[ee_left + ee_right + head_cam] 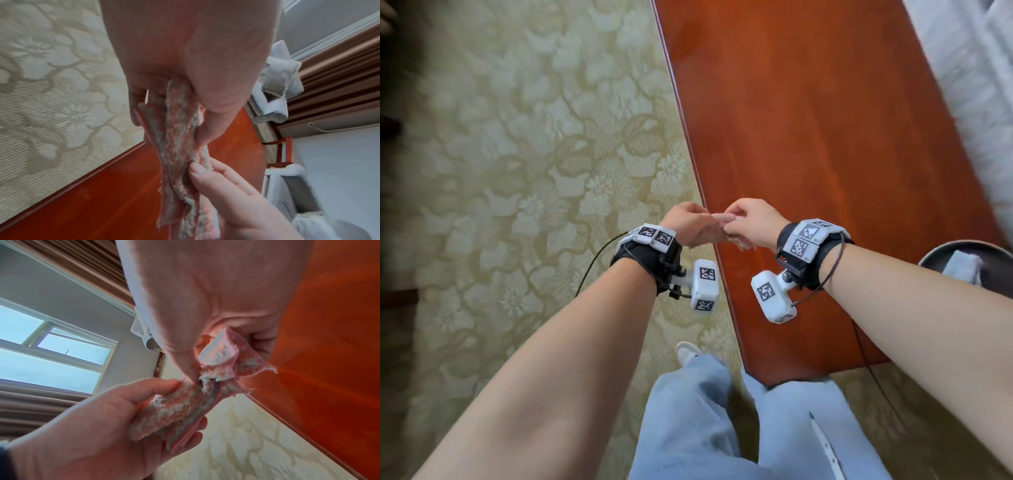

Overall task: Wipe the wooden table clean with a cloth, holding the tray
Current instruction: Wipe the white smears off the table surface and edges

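Crosswise, cloth (717, 219) between hands

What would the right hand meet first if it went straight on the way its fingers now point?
Probably the left hand: the right hand points leftward at it, both gripping the cloth stretched between them; exact depth is unclear.

From above, the cloth (717, 219) is nearly swallowed between the left hand (690, 222) and the right hand (748, 222), so its folds can't be read there. The tray (962, 248) is cut by the frame's right edge and partly behind the right forearm. The carpet (517, 137) is smeared with blur.
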